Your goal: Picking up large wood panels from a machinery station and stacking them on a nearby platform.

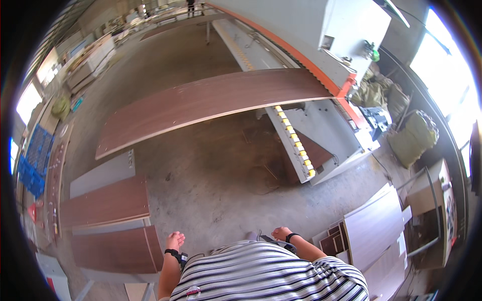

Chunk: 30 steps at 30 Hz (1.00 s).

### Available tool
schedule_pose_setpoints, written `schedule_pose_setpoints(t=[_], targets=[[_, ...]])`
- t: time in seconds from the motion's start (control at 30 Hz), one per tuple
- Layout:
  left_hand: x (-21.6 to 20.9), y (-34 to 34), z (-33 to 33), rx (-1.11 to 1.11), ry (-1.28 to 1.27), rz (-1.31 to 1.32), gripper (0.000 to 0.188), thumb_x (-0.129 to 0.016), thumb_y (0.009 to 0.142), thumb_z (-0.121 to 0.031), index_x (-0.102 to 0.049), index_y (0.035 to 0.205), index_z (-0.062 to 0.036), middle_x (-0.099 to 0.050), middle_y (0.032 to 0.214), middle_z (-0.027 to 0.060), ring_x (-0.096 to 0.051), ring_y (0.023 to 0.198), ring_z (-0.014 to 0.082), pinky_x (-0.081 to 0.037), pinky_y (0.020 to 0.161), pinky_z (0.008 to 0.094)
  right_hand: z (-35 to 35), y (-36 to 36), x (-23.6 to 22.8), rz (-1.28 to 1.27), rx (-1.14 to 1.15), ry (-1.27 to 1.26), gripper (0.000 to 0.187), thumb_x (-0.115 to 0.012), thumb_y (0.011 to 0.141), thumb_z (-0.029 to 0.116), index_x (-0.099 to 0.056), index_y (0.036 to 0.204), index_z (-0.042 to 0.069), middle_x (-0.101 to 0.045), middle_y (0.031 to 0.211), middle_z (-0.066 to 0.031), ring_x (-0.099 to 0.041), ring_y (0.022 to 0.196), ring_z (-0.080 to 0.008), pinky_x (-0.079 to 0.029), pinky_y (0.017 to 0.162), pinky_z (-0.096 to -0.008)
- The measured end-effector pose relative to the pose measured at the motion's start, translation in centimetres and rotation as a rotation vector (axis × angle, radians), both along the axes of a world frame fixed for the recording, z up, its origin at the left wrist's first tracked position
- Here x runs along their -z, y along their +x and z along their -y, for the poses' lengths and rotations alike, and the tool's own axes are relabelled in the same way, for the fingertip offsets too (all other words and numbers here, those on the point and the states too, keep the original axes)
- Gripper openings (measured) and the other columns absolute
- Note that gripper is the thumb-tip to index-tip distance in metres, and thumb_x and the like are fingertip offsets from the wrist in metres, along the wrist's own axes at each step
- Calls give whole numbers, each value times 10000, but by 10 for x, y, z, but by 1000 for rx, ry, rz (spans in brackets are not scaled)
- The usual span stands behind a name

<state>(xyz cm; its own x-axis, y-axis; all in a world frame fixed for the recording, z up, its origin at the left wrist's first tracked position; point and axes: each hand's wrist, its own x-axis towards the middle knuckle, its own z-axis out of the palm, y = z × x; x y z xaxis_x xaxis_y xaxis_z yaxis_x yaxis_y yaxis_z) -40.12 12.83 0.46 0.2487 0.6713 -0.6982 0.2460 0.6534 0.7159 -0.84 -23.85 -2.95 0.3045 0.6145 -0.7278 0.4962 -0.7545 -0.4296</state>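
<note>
My left hand [175, 240] hangs low in front of my body, holding nothing, its fingers loosely bent and apart. My right hand [282, 233] is also empty and loosely open, on the other side of my striped shirt. Both wrists carry black bands. Closest to my left hand lies a stack of brown panels [113, 249]. Farther ahead, a long brown panel [211, 103] rests across the bed of a large grey and orange machine [331, 128], its left end reaching out beyond the bed. Neither hand touches a panel.
Yellow rollers [294, 138] line the machine's near support arm. Pale boards [374, 228] are stacked at my right, beside a metal-framed cabinet [432, 215]. Filled sacks [414, 138] stand along the right wall. Blue pallets [37, 158] are at far left. Concrete floor [211, 195] lies ahead.
</note>
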Motion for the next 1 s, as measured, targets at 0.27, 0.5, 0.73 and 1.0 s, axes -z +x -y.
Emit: schedule_pose_setpoints(t=[0.27, 0.5, 0.73, 1.0], targets=[[-41, 82, -61, -102, 71, 144, 290, -513, 869, -296, -501, 1062, -80, -598, 998, 96, -588, 873, 206, -455, 747, 354, 33, 42, 22, 177, -16, 161, 342, -467, 851, 367, -622, 870, 62, -648, 740, -35, -640, 676, -149, -503, 688, -283], [-78, 167, -98, -189, 30, 527, 467, -597, 827, -366, -454, 1138, -48, -562, 1017, 82, -546, 953, 206, -439, 817, 349, 69, 158, -6, 574, 670, 289, 334, -476, 869, 348, -605, 845, 40, -625, 731, -134, -609, 708, -288, -478, 671, -384], [-129, 219, -102, -374, -92, 672, 993, -692, 707, -454, -94, 1366, -14, -313, 1338, 174, -355, 1216, 295, -332, 989, 448, 22, 268, -173, 876, 757, 746, 371, -469, 869, 271, -495, 1112, -8, -494, 1165, -229, -450, 1102, -356, -370, 922, -409], [-114, 195, -105, -498, -289, 840, 627, -682, 721, -427, -474, 1165, -36, -503, 1201, 74, -454, 1116, 228, -389, 957, 393, -82, 314, -238, 1017, 310, 472, 658, -379, 878, 458, -271, 1338, 0, -208, 1426, -155, -133, 1341, -265, -90, 1084, -443]])
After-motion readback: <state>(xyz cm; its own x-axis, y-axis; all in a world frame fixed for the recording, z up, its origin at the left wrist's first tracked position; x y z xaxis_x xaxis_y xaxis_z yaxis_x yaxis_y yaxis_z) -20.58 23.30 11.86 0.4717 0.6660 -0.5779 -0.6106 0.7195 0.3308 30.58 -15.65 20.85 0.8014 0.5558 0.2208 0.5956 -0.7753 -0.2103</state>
